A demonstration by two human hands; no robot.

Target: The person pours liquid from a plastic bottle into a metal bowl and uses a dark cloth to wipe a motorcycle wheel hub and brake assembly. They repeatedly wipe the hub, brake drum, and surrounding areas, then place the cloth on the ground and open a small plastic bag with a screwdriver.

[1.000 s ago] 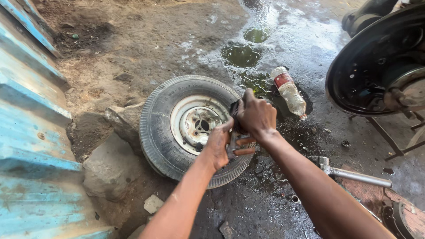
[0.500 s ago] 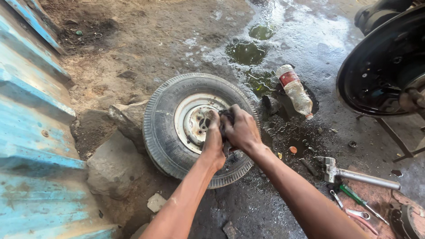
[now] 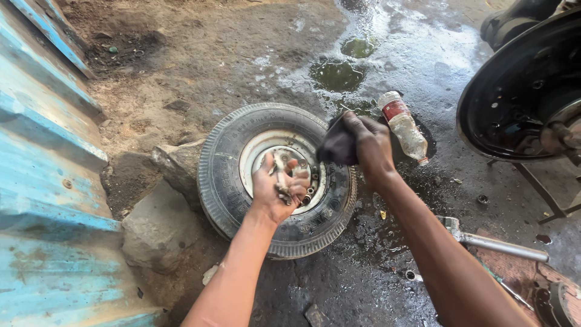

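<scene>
**Hands over a small wheel lying on wet ground**

Small metal part (image 3: 282,177), greasy, bolt-like, sits gripped in the left hand (image 3: 277,191); fingers curl closed around it, exact shape hard to tell. Left hand hovers over the white rim (image 3: 254,158) of the wheel, right above the hub opening. Dark rag (image 3: 336,145) is bunched in the right hand (image 3: 369,147), fingers closed on it, just right of the left hand and over the rim's far-right edge. Hands near each other, not touching.

Under both hands: tyre (image 3: 227,181), lying flat on the ground, tread all round, propped against a grey rock (image 3: 158,227) on the left-hand side. Second, smaller rock (image 3: 175,166) touches the tyre just beyond that.

Just beyond the right hand: plastic bottle (image 3: 403,127), red label, lying on its side on the wet ground (image 3: 423,72). Puddle (image 3: 336,75) farther out past the bottle. Right of the right forearm: metal tool (image 3: 496,244) with a long shaft on the ground. Far right: black drum-like vehicle part (image 3: 520,97), raised on a stand. Far left of the left arm: blue corrugated sheet (image 3: 42,181).
</scene>
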